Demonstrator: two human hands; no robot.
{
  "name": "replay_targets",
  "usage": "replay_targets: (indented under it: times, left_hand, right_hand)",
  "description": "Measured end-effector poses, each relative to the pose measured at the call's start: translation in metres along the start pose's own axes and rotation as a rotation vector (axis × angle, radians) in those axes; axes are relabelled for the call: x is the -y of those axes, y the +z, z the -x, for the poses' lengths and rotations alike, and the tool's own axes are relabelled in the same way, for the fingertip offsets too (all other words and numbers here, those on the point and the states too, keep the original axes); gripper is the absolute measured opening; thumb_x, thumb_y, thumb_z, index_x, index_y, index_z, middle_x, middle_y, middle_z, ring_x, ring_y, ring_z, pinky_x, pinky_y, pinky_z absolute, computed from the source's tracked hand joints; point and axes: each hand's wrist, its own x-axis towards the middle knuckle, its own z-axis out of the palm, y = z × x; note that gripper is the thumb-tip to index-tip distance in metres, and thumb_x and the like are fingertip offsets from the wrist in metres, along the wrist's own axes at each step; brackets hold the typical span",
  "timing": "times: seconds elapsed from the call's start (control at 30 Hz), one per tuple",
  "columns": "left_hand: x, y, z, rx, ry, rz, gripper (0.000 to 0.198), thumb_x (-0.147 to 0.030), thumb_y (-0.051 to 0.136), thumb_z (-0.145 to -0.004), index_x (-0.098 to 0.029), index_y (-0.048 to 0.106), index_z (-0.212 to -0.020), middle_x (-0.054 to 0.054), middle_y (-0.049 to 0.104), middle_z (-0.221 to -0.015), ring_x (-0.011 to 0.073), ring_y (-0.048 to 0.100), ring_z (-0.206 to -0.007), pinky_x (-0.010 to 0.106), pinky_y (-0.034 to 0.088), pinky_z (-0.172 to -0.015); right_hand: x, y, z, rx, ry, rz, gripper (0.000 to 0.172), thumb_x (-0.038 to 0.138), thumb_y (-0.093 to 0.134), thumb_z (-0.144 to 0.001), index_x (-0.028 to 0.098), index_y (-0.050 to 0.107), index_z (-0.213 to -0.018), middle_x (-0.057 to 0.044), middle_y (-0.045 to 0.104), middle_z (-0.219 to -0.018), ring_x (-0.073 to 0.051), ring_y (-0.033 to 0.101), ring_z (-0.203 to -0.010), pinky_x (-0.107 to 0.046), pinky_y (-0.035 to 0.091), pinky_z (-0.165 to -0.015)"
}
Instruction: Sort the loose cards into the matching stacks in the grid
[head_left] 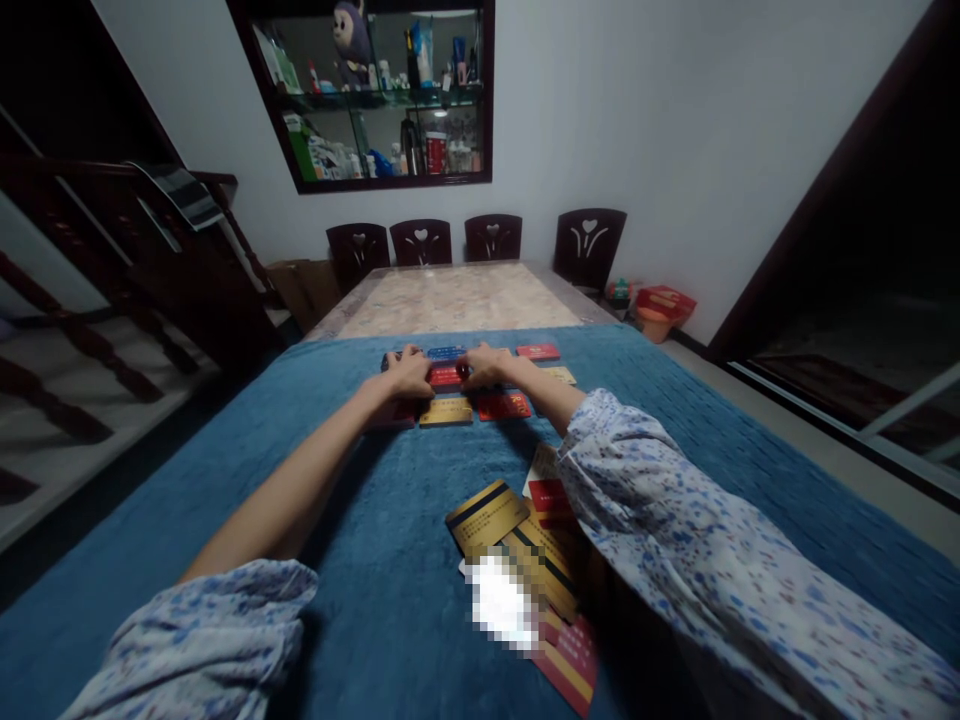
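Both my hands rest on rows of cards laid on a blue cloth (375,480). My left hand (409,373) has its fingers apart over the left end of the rows, by a dark card (389,361). Across from it, my right hand (486,366) spreads thumb and fingers, the dark-nailed thumb at the right end of a red card (445,376). That card lies flat between the hands. Behind it is a blue card (447,353); in front, a gold card (446,411) and another red card (504,405). The hands partly cover neighbouring cards.
Nearer me lies a loose heap of gold cards (487,515) and red cards (570,660), partly under my right sleeve. To the right of the rows are a pink-red card (538,352) and a pale yellow card (560,375). Dark chairs (420,242) stand beyond the table.
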Motion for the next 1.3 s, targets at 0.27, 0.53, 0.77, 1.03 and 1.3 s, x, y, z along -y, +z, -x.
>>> replay_targets:
  times: [0.27, 0.53, 0.77, 1.03, 1.3]
  left_hand:
    - [-0.006, 0.005, 0.016, -0.238, 0.052, 0.044, 0.037, -0.021, 0.055, -0.077, -0.019, 0.068, -0.112, 0.016, 0.061, -0.127, 0.0384, 0.037, -0.133, 0.061, 0.033, -0.100]
    - [-0.035, 0.010, 0.045, -0.450, 0.166, 0.160, 0.027, -0.020, 0.049, -0.085, -0.020, 0.072, -0.099, 0.012, 0.067, -0.114, 0.0355, 0.042, -0.127, 0.061, 0.027, -0.101]
    - [-0.068, 0.008, 0.070, -0.417, 0.241, 0.201, 0.029, -0.022, 0.048, -0.088, -0.021, 0.071, -0.105, 0.011, 0.067, -0.117, 0.0334, 0.037, -0.130, 0.056, 0.023, -0.103]
    - [-0.103, 0.001, 0.094, -0.379, 0.310, 0.198, 0.025, -0.023, 0.052, -0.089, -0.023, 0.070, -0.105, 0.010, 0.066, -0.119, 0.0338, 0.037, -0.130, 0.056, 0.021, -0.104]
    - [-0.129, 0.006, 0.104, -0.385, 0.416, 0.224, 0.025, -0.019, 0.053, -0.087, -0.022, 0.071, -0.104, 0.010, 0.066, -0.116, 0.0343, 0.037, -0.131, 0.058, 0.021, -0.104]
  right_hand:
    - [-0.007, -0.004, 0.017, -0.112, -0.017, 0.032, 0.050, 0.042, 0.070, -0.081, 0.025, 0.065, -0.128, -0.010, 0.065, -0.131, -0.031, 0.053, -0.122, -0.032, 0.046, -0.083]
    - [-0.020, -0.009, 0.053, -0.217, -0.055, 0.070, 0.027, 0.022, 0.058, -0.086, 0.022, 0.074, -0.108, -0.007, 0.073, -0.114, -0.024, 0.061, -0.108, -0.026, 0.041, -0.074]
    - [-0.030, 0.000, 0.090, -0.222, -0.060, 0.052, 0.024, 0.015, 0.058, -0.081, 0.019, 0.076, -0.097, -0.008, 0.075, -0.099, -0.022, 0.064, -0.093, -0.026, 0.036, -0.070]
    - [-0.043, 0.018, 0.135, -0.264, -0.121, 0.010, 0.016, 0.012, 0.059, -0.080, 0.018, 0.073, -0.087, -0.007, 0.073, -0.096, -0.021, 0.058, -0.091, -0.028, 0.031, -0.069]
    - [-0.051, 0.038, 0.182, -0.328, -0.135, -0.053, 0.014, 0.013, 0.058, -0.083, 0.019, 0.071, -0.083, -0.006, 0.071, -0.093, -0.021, 0.054, -0.095, -0.029, 0.028, -0.071]
